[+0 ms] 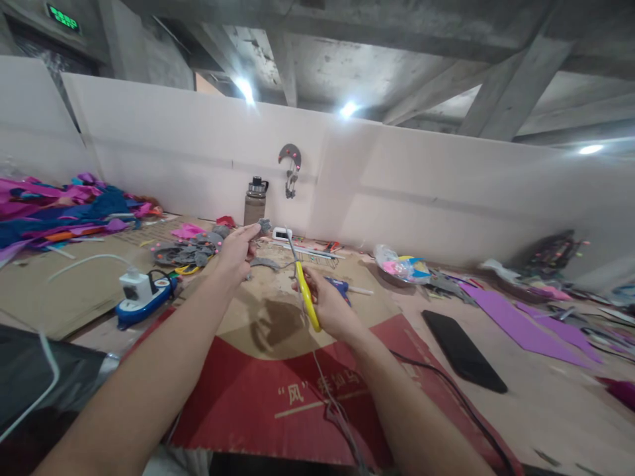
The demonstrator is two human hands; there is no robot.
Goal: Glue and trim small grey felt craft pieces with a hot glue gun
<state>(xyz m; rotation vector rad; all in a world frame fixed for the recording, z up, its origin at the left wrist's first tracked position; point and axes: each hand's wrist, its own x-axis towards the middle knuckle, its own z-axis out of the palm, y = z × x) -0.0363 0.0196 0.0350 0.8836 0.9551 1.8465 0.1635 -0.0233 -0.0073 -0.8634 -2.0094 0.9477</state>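
My left hand [238, 250] is closed in a pinch on a small grey felt piece [264, 225], held up over the work surface. In my right hand [325, 303] are yellow-handled scissors [307, 297], their blades pointing up and away from me. A thin grey string [320, 370] hangs near my right hand and trails down over the red and brown cardboard [233, 403]. Behind the right hand lies a blue glue gun [340, 288], partly hidden. Grey felt scraps [186, 251] are heaped beyond my left forearm.
A blue and white power strip [146, 301] with a plugged-in charger sits at left. A bottle [254, 201] stands by the white partition, where a grey moon ornament [291, 158] hangs. On the right are a black phone [464, 350], purple sheets [520, 324] and a bowl [401, 276].
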